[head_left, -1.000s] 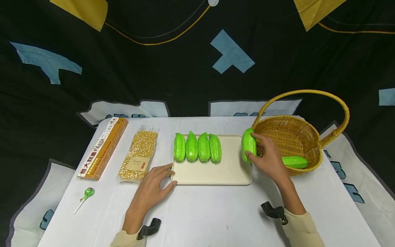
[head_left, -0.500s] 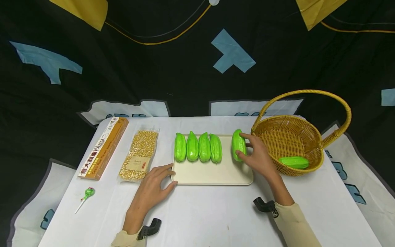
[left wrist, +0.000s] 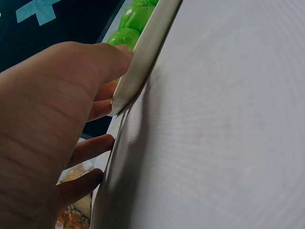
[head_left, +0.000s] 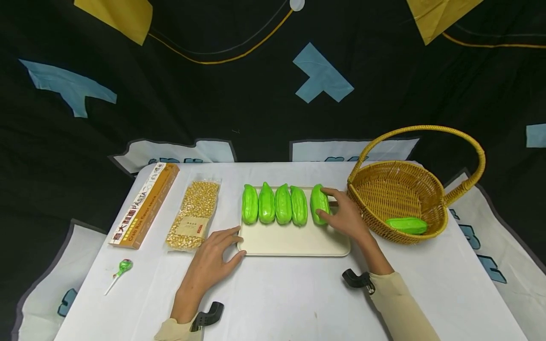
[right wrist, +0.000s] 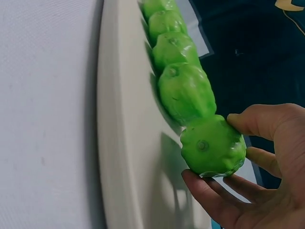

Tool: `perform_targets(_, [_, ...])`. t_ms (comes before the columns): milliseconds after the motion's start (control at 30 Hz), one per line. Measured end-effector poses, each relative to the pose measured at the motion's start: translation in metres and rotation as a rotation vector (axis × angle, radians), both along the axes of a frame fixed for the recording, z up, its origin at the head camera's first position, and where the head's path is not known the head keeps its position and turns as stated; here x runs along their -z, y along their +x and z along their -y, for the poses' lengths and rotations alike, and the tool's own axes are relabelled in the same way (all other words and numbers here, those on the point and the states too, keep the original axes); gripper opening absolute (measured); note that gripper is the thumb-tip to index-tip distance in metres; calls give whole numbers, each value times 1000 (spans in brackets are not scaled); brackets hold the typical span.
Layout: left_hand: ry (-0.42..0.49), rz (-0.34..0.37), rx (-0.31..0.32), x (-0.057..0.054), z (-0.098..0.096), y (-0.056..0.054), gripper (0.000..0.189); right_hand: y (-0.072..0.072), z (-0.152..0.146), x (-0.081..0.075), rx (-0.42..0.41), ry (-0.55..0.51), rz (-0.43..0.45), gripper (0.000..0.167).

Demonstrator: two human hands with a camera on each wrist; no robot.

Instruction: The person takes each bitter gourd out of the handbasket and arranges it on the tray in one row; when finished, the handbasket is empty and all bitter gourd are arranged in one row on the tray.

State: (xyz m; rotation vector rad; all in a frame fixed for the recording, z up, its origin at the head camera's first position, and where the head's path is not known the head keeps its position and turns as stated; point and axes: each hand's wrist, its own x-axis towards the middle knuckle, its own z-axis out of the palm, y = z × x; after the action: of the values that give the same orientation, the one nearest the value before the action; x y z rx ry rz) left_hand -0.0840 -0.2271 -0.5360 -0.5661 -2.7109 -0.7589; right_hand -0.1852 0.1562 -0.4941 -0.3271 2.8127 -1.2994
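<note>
In the head view, a row of several green bitter melons (head_left: 275, 204) lies along the left part of a cream tray (head_left: 294, 242). My right hand (head_left: 347, 218) pinches another bitter melon (head_left: 319, 204) between thumb and fingers, just right of the row. The right wrist view shows this held bitter melon (right wrist: 212, 145) end-on, with its shadow on the tray beneath. At the tray's left front corner my left hand (head_left: 211, 258) rests with fingers extended, thumb and fingertips touching the rim. One more bitter melon (head_left: 407, 225) lies inside the wicker basket (head_left: 362, 206).
On the left are a pasta box (head_left: 147, 206), a clear bag of yellow kernels (head_left: 196, 203) and a green lollipop (head_left: 123, 267). The basket's tall handle (head_left: 426, 128) arches up at the right, close to my right hand. A dark curtain (head_left: 239, 104) hangs behind the white table (head_left: 273, 303).
My right hand has carried the bitter melon leftward from the basket's edge over the tray, close to the row. The left hand has stayed at the tray's corner.
</note>
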Motion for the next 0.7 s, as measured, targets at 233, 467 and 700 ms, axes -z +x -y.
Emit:
perform_targets(233, [-5, -3, -2, 0, 0, 1, 35, -1, 6, 4, -5, -13, -10, 66])
perform_targets(467, [-6, -11, 4, 0, -1, 0, 34, 0, 7, 9, 1, -17, -11, 63])
perform_targets(700, [-11, -14, 3, 0, 0, 0, 33, 1, 10, 11, 6, -7, -11, 63])
